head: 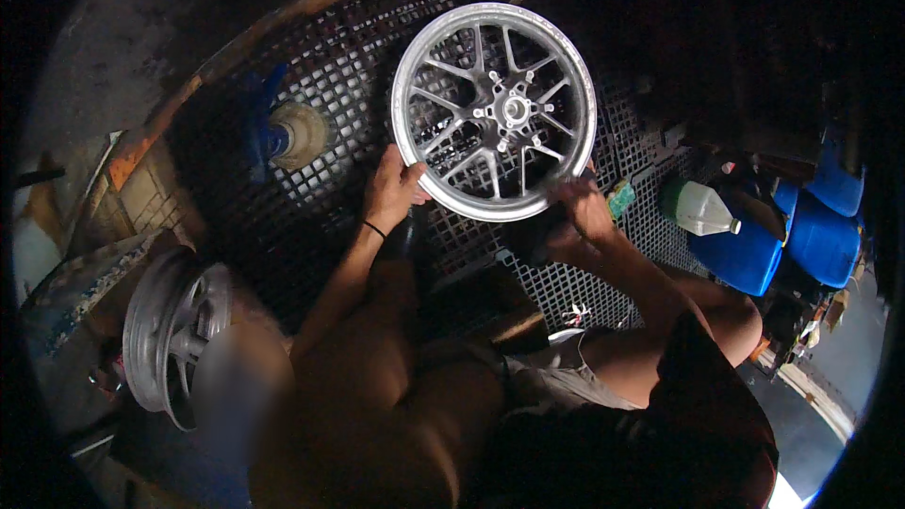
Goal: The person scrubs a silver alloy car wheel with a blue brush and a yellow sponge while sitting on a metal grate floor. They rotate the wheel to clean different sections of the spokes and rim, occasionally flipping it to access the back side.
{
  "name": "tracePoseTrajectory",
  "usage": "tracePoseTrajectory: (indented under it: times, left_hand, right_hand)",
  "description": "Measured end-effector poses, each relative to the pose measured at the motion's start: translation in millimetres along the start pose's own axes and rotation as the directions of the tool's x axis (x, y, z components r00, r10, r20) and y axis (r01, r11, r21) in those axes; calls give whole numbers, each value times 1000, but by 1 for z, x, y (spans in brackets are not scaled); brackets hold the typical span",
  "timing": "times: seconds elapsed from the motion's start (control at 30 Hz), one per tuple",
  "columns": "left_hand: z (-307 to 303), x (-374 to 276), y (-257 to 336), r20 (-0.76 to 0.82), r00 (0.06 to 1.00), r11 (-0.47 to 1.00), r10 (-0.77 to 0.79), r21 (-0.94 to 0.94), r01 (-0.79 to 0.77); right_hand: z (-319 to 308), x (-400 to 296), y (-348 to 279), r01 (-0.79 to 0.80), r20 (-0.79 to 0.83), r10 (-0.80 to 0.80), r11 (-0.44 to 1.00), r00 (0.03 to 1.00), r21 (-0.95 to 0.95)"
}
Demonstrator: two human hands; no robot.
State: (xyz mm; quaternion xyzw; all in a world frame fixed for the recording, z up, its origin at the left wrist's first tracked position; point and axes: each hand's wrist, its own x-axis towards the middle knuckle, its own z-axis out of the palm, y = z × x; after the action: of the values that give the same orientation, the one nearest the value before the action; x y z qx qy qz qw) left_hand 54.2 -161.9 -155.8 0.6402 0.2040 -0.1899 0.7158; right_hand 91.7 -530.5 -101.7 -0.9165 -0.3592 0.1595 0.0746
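A bare silver motorcycle wheel [495,211] with thin paired spokes and a central hub is held up in front of me, its face towards the camera. My left hand [393,186] grips the rim at the lower left, thumb on the near side; a dark band circles that wrist. At the lower right of the rim, my right hand [583,201] closes around the edge and is blurred. Something dark shows under its fingers, too blurred to name. A green and yellow scouring sponge [621,199] lies just right of that hand.
Below the wheel spreads a metal grating [332,95]. A blue-and-cream cylindrical object [300,136] sits on it at left. To the right are a whitish plastic bottle [701,208] and blue plastic containers [742,247]. Another grey wheel [152,332] stands at lower left beside a blurred patch.
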Motion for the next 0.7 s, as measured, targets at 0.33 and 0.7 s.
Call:
tracePoseTrajectory:
  times: [0.33,0.7]
  left_hand:
    - [-5,13,32,-77,995,968,62,248,-41]
    - [-7,18,46,-94,996,946,-1,323,31]
  right_hand:
    - [62,-1,23,-128,337,152,988,929,-90]
    - [-25,6,-52,43,109,-78,954,991,298]
